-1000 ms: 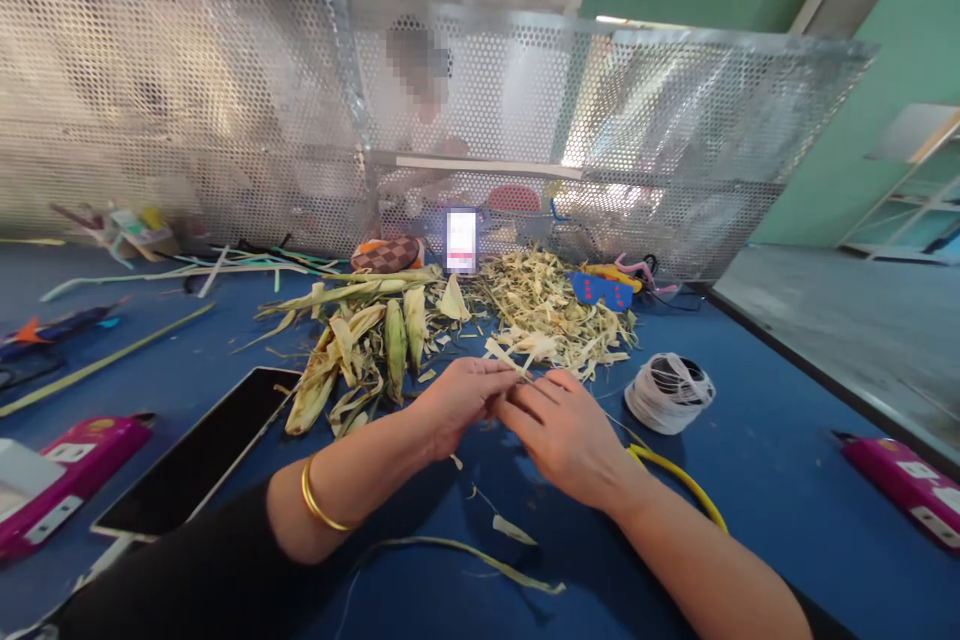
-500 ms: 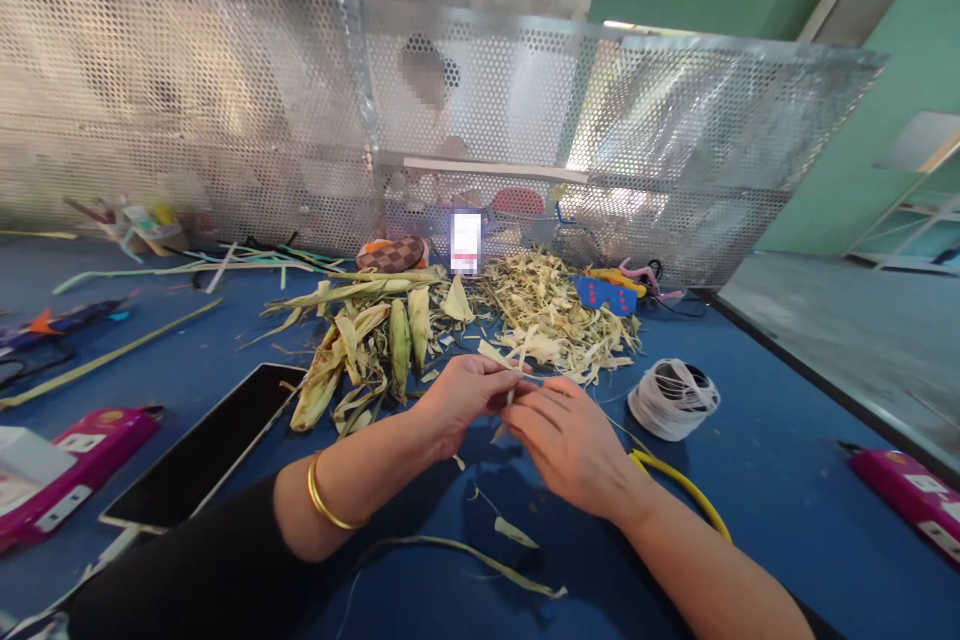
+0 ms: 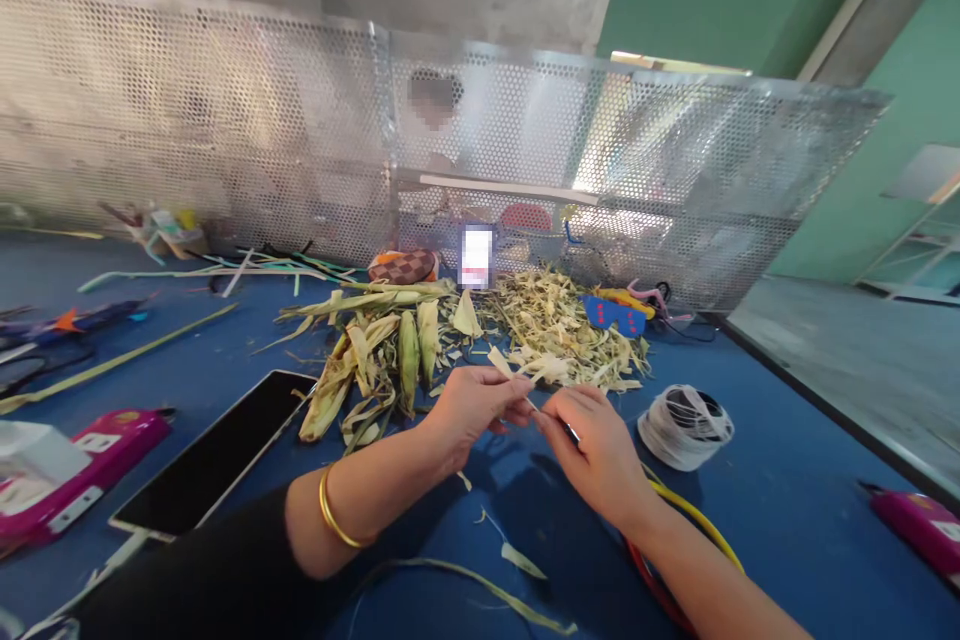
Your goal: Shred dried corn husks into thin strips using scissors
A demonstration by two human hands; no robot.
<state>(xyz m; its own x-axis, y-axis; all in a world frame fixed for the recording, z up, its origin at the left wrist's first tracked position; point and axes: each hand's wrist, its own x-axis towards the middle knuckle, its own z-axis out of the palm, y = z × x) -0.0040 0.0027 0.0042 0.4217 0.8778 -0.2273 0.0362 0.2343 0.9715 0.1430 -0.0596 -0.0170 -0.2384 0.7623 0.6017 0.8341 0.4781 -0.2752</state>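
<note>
Over the middle of the table, my left hand pinches pale corn husk strips between thumb and fingers; their ends stick out above the fingertips. Just to the right, my right hand has its thumb and fingers pressed together on a thin pale strand, which runs across from the left fingertips. A small shiny bit shows between the right fingers, too small to name. Behind both hands lie a heap of shredded husk and, to its left, a bunch of whole corn husks.
A spool of white string stands right of my right hand. Curved yellow and red cords pass under my right forearm. Left are a black tablet and a magenta power strip. Behind a perforated screen sits a person.
My hands have drawn slightly apart, so the strand between them shows. My right hand has shifted right and down, and a red cord has come into sight. The view has tilted up slightly.
</note>
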